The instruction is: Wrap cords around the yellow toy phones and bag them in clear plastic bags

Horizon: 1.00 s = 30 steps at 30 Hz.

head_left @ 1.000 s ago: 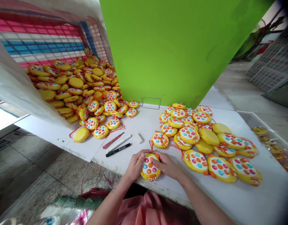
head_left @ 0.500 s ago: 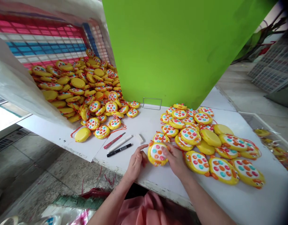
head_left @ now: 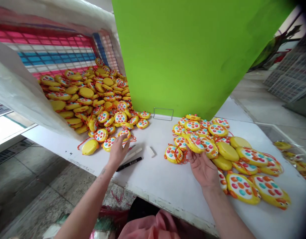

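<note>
Two bare hands lie out over a white bench [head_left: 167, 179], with a fold of pink cloth [head_left: 153, 227] below its near edge. The right hand [head_left: 204, 167] is the nearer. Its palm is turned up and its fingers [head_left: 192, 155] are apart, clamped on nothing. Their tips touch a tilted toy [head_left: 194, 143] at the near-left edge of the right pile [head_left: 242, 156], a spread of round yellow toys with coloured buttons. Just left of that lies a single toy [head_left: 173, 154], flat on the bench, with an orange cord tangled round it.

The left hand [head_left: 118, 151] reaches farther out, its fingers spread and not closed. The fingertips rest on a button toy [head_left: 124, 134] at the near edge of the left heap [head_left: 93, 99]. Beside this hand lie a black marker [head_left: 129, 163], a white marker [head_left: 133, 154] and a small white block [head_left: 150, 151].

Farther back, the left heap spills from a striped woven sack [head_left: 55, 53]. Behind both piles stand a wire holder [head_left: 163, 113] and a bright green board [head_left: 192, 49].
</note>
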Tool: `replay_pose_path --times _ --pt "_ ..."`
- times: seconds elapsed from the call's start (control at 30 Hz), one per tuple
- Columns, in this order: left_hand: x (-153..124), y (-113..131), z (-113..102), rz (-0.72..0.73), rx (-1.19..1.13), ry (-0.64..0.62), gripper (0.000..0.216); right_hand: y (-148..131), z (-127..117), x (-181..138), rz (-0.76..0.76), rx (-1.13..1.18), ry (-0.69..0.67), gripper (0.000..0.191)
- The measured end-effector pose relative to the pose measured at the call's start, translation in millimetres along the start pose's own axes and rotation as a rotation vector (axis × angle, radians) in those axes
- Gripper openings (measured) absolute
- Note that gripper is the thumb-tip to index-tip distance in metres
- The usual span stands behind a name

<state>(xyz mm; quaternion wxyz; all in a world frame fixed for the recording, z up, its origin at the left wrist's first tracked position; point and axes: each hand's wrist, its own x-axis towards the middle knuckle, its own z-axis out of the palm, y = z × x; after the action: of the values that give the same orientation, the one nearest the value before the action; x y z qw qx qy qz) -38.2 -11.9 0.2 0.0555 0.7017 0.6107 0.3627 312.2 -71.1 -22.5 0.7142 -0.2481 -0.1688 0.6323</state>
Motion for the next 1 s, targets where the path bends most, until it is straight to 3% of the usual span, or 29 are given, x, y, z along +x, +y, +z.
replay_pose_path --times 0.1,0.2,0.3,0.43,0.6,0.67,0.77,0.83,1.0 --pt "39.5 -34.2 -4.5 -0.159 0.251 -0.162 0.058 4.7 -5.8 4.9 0.049 0.019 0.057 0.022" --pt "62.9 -48.9 1.4 -0.237 0.294 -0.284 0.086 7.7 -9.1 8.2 0.066 -0.018 0.078 0.022" --pt "74.1 -50.1 7.6 -0.297 0.315 -0.36 0.101 6.9 -7.1 6.3 0.082 -0.056 0.04 0.026" --pt "74.9 -38.1 1.1 -0.282 0.305 -0.361 0.097 6.1 -2.7 -1.9 0.123 -0.144 -0.031 0.026" --pt "33.5 14.1 -4.6 -0.165 0.154 -0.206 0.089 23.4 1.8 -15.9 0.233 -0.42 -0.288 0.015" --pt "1.1 45.7 8.2 -0.119 -0.165 -0.13 0.091 36.5 6.6 -23.2 0.251 -0.639 -0.424 0.023" --pt "-51.4 89.8 39.7 -0.242 -0.627 -0.244 0.094 53.6 15.0 -35.0 0.167 -0.925 -0.56 0.059" --pt "-78.5 109.0 58.0 -0.275 -0.79 -0.276 0.088 57.9 19.4 -41.1 0.092 -1.003 -0.588 0.069" --pt "-97.1 110.4 65.5 -0.317 -1.09 -0.368 0.064 46.2 22.6 -42.8 0.08 -0.966 -0.55 0.044"
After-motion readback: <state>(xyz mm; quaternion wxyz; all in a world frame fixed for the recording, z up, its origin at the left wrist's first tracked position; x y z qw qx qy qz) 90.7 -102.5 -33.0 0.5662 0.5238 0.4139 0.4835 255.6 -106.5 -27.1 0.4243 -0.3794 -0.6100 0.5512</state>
